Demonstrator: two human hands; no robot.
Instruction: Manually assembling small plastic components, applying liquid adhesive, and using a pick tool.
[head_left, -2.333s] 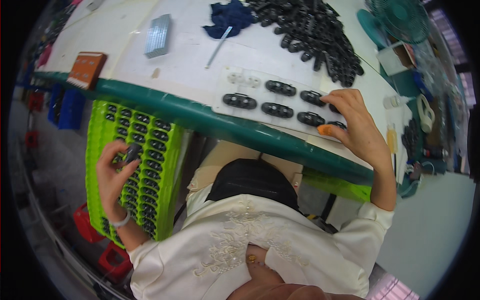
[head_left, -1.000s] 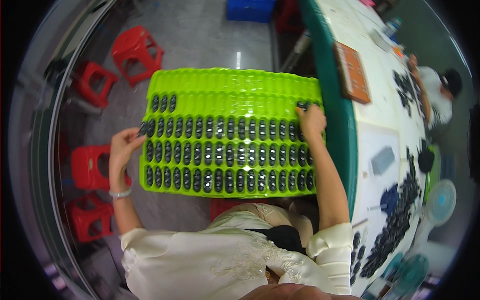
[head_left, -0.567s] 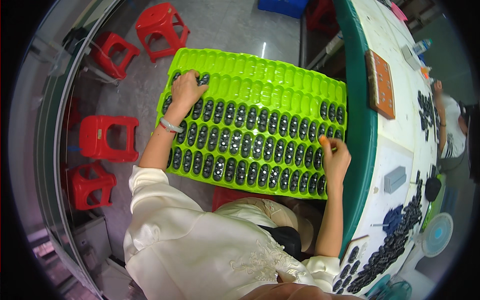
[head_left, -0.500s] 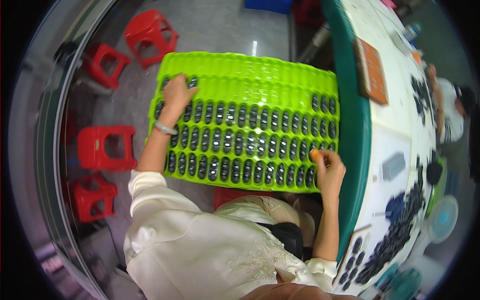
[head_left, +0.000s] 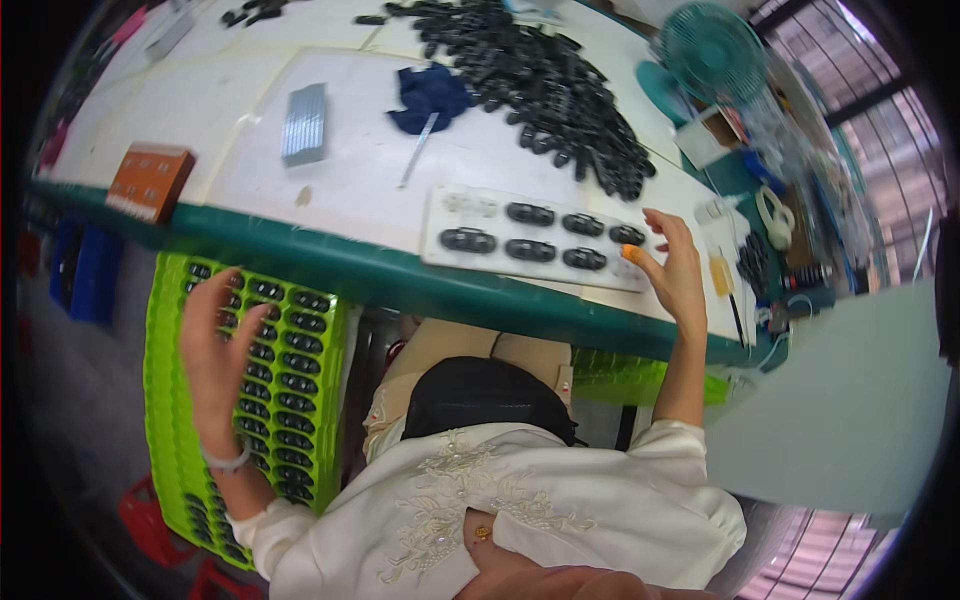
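Note:
My right hand (head_left: 678,268) is over the right end of a white board (head_left: 490,262), with thumb and fingers apart. An orange finger cover (head_left: 630,254) sits on one digit, close to a small black oval part (head_left: 627,235) on the board. Several more such parts, like this black oval piece (head_left: 530,250), lie there in two rows. My left hand (head_left: 212,335) hovers with fingers spread above a bright green tray (head_left: 163,400) holding rows of the black parts. Nothing shows between its fingers, and its forearm hides some of the tray.
On the white table (head_left: 240,80) lie a large heap of black parts (head_left: 530,75), a dark blue cloth (head_left: 432,98), a thin rod (head_left: 418,150), a grey block (head_left: 305,125) and an orange-brown box (head_left: 150,182). A green fan (head_left: 710,55) stands at the far right; red stools (head_left: 150,520) are lower left.
My view has turned from the tray to the table. My right hand has gone from the tray to the white board. The left hand's fingers, bent at the tray before, are now spread.

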